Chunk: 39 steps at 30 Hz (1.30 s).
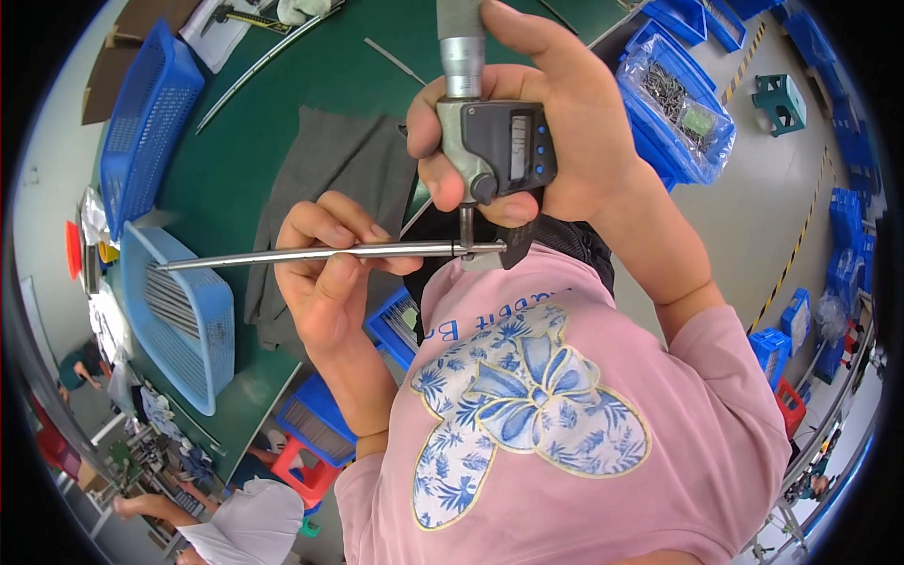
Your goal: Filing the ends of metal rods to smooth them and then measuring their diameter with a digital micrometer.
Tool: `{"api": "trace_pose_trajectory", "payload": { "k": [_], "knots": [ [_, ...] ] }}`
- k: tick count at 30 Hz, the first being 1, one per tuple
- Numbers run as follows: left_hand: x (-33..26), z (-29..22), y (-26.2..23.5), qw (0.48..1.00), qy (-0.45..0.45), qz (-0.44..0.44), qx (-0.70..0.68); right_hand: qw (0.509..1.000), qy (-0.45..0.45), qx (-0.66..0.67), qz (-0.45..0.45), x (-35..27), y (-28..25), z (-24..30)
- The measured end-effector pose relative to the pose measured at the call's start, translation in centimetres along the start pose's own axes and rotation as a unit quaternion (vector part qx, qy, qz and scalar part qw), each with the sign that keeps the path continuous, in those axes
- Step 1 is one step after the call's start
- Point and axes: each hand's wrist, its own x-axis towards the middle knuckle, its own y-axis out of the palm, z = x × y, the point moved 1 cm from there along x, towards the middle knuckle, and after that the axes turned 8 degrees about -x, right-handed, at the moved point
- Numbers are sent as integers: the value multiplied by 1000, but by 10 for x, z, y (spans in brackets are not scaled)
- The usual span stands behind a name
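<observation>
My right hand [579, 122] is wrapped round a digital micrometer [460, 141], with its thimble pointing toward the top of the view and its small screen facing me. My left hand [330, 273] pinches a thin, shiny metal rod [254, 256] between thumb and fingers. The rod lies nearly level, and its right end sits in the micrometer's jaw, between spindle and anvil. Whether both faces touch it I cannot tell. Its left end reaches over a light-blue basket [221, 315], where several similar rods [169, 299] lie.
A grey cloth [325, 169] lies on the green table [273, 118]. A taller blue basket [151, 122] stands at the far left, near a long rod [259, 68] and calipers [250, 19]. At right, a blue bin [650, 56] holds bagged metal parts. Another person [250, 527] is at lower left.
</observation>
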Motion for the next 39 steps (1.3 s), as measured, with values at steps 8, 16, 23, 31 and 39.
{"api": "trace_pose_trajectory", "payload": {
  "k": [8, 16, 23, 31, 39],
  "knots": [
    [0, -1, 1, 1000, -8, -5, 9, 979, -115, -157, -55, 0, 1, -8],
    [-1, 1, 1, 999, 7, -22, 36, 973, -126, -185, -49, 2, -2, -10],
    [-1, -1, 4, 999, 0, -38, 23, 975, -137, -165, -49, -2, 3, -12],
    [-1, -2, 4, 1000, 3, -24, -9, 982, -140, -128, -2, 2, -4, -13],
    [0, -1, 2, 1000, 1, -20, -2, 981, -134, -134, -27, 5, -4, -15]
  ]
}}
